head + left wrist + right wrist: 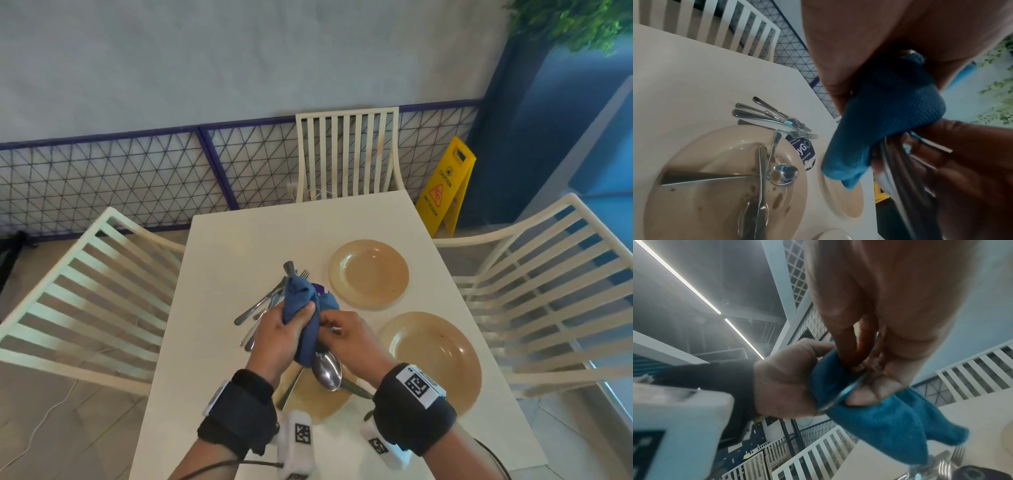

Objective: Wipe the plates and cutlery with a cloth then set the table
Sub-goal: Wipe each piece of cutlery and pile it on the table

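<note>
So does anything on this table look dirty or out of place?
Yes. The near plate has brown smears and cutlery lying crossed on it, unlike the two bare plates. More cutlery lies in a loose heap. A printed sticker sits on the table.

White desk: three tan plates on it, loose cutlery pile left of far plate, purple sticker between them.
</note>
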`<state>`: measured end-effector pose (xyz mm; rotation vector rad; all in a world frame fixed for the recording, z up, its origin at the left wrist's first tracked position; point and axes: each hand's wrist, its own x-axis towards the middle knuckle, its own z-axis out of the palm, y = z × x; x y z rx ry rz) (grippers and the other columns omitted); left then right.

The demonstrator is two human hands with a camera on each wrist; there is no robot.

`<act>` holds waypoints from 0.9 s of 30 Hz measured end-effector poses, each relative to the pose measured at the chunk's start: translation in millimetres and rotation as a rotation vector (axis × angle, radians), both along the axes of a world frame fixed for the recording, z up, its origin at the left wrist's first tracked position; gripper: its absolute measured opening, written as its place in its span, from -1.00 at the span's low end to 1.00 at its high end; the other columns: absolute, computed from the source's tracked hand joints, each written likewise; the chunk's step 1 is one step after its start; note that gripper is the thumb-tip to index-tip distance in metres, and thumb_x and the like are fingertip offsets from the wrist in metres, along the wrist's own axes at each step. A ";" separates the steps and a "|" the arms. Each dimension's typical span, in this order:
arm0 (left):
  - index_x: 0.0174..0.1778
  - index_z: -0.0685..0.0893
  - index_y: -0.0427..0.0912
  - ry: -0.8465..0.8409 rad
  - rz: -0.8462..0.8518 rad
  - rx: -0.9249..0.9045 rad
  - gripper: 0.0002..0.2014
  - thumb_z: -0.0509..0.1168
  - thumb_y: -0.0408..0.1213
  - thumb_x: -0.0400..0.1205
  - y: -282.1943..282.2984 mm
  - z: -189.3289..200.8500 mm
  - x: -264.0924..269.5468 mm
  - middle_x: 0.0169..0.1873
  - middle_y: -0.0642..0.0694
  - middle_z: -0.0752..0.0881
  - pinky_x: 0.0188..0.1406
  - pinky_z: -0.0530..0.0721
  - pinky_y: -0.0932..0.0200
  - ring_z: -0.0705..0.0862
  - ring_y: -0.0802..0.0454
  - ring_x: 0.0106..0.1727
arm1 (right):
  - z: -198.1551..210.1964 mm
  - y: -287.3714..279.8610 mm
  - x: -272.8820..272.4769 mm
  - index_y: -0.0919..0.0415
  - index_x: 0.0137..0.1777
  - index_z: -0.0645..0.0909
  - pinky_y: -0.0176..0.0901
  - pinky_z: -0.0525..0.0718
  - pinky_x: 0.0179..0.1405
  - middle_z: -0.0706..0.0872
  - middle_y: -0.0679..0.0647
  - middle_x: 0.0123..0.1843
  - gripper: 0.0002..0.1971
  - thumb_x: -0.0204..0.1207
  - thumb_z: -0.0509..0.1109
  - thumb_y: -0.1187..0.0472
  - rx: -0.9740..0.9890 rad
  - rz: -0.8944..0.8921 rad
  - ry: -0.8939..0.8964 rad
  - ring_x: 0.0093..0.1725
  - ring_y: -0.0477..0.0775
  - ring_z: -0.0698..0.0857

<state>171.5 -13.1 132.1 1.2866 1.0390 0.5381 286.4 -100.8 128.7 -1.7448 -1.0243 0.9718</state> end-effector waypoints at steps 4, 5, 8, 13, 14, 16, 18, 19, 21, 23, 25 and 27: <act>0.13 0.77 -0.14 -0.048 0.086 -0.063 -0.81 0.40 -0.13 0.70 -2.4 -2.4 1.6 -0.01 -0.20 0.88 0.27 0.75 -0.26 0.85 -0.19 0.11 | -3.2 -11.3 5.3 0.12 -0.16 0.80 -0.42 0.53 -0.33 0.72 -0.09 -0.33 -0.83 0.60 0.39 0.24 -0.090 0.073 -0.050 -0.39 -0.21 0.58; 0.12 0.77 -0.16 -0.043 0.079 -0.052 -0.80 0.39 -0.13 0.70 -3.7 -1.9 2.5 -0.03 -0.22 0.88 0.26 0.75 -0.28 0.85 -0.21 0.08 | -4.9 -13.7 5.0 0.07 -0.15 0.80 -0.41 0.56 -0.29 0.75 -0.08 -0.28 -0.84 0.60 0.41 0.24 -0.096 0.067 -0.048 -0.34 -0.19 0.62; 0.08 0.76 -0.25 -0.047 0.131 -0.020 -0.79 0.39 -0.16 0.71 7.3 7.4 2.6 -0.07 -0.26 0.88 0.19 0.79 -0.24 0.87 -0.23 0.02 | -4.9 -19.7 2.5 0.00 -0.09 0.82 -0.27 0.67 -0.09 0.80 -0.09 -0.16 -0.88 0.56 0.45 0.19 -0.108 0.048 -0.076 -0.16 -0.10 0.74; 0.07 0.77 -0.13 -0.087 0.271 -0.053 -0.60 0.44 0.12 0.53 32.9 14.3 3.0 -0.02 -0.24 0.87 0.27 0.73 -0.34 0.85 -0.24 0.09 | 7.8 -17.1 1.8 0.04 -0.08 0.83 -0.44 0.60 -0.25 0.80 -0.15 -0.22 -0.87 0.59 0.45 0.21 -0.060 0.032 -0.141 -0.30 -0.25 0.66; 0.09 0.77 -0.12 -0.076 0.259 -0.070 -0.60 0.43 0.13 0.55 27.3 10.7 4.4 -0.03 -0.22 0.88 0.27 0.73 -0.34 0.85 -0.23 0.08 | 9.3 -13.6 2.3 0.05 -0.09 0.83 -0.43 0.59 -0.30 0.80 -0.14 -0.23 -0.86 0.60 0.44 0.23 -0.058 0.026 -0.152 -0.34 -0.27 0.64; 0.16 0.76 -0.14 -0.053 0.165 -0.085 -0.69 0.40 0.01 0.67 5.8 5.8 6.9 -0.02 -0.19 0.88 0.26 0.75 -0.27 0.86 -0.17 0.08 | 10.2 -9.0 2.1 0.07 -0.17 0.81 -0.40 0.55 -0.40 0.73 -0.14 -0.33 -0.82 0.59 0.40 0.27 -0.051 0.009 -0.177 -0.44 -0.27 0.59; 0.19 0.75 -0.17 -0.019 0.100 -0.063 -0.73 0.39 -0.07 0.70 -1.8 7.4 5.1 0.03 -0.18 0.87 0.22 0.78 -0.17 0.85 -0.11 0.08 | 9.9 -10.4 1.5 0.08 -0.20 0.80 -0.38 0.52 -0.42 0.71 -0.12 -0.35 -0.81 0.58 0.39 0.27 -0.064 0.008 -0.190 -0.45 -0.24 0.57; 0.19 0.75 -0.19 -0.017 0.118 -0.051 -0.73 0.39 -0.09 0.69 4.9 9.3 2.7 0.04 -0.20 0.87 0.19 0.79 -0.14 0.85 -0.13 0.08 | 9.0 -12.8 1.3 0.06 -0.15 0.81 -0.40 0.54 -0.40 0.75 -0.11 -0.31 -0.83 0.59 0.40 0.23 -0.074 0.015 -0.188 -0.42 -0.24 0.59; 0.17 0.75 -0.24 -0.054 0.217 -0.052 -0.72 0.40 -0.10 0.69 29.1 8.5 -3.8 0.04 -0.27 0.86 0.16 0.79 -0.20 0.84 -0.24 0.11 | 7.9 -18.9 -1.6 0.05 -0.06 0.82 -0.42 0.55 -0.38 0.77 -0.12 -0.24 -0.86 0.61 0.42 0.19 -0.099 0.045 -0.172 -0.41 -0.25 0.59; 0.15 0.73 -0.23 -0.100 0.270 -0.068 -0.73 0.37 -0.09 0.71 42.9 9.1 -7.2 0.03 -0.34 0.85 0.19 0.78 -0.30 0.83 -0.31 0.11 | 6.8 -19.5 -5.2 0.05 -0.03 0.83 -0.43 0.52 -0.40 0.74 -0.16 -0.28 -0.86 0.62 0.41 0.20 -0.099 0.047 -0.159 -0.44 -0.27 0.58; 0.12 0.74 -0.14 -0.070 0.242 -0.055 -0.77 0.35 -0.06 0.73 31.1 4.7 -5.6 -0.01 -0.25 0.87 0.19 0.78 -0.22 0.85 -0.22 0.08 | 8.1 -11.4 -9.6 0.05 -0.09 0.82 -0.43 0.52 -0.41 0.72 -0.17 -0.31 -0.82 0.62 0.39 0.24 -0.086 0.024 -0.182 -0.44 -0.30 0.59; 0.14 0.76 -0.07 -0.019 0.154 -0.052 -0.83 0.35 -0.10 0.73 9.5 -6.2 -4.9 -0.01 -0.13 0.88 0.19 0.79 -0.13 0.86 -0.09 0.09 | 5.6 -0.6 -12.5 0.11 -0.24 0.75 -0.43 0.51 -0.45 0.67 -0.12 -0.39 -0.76 0.59 0.34 0.33 -0.075 -0.014 -0.211 -0.46 -0.27 0.58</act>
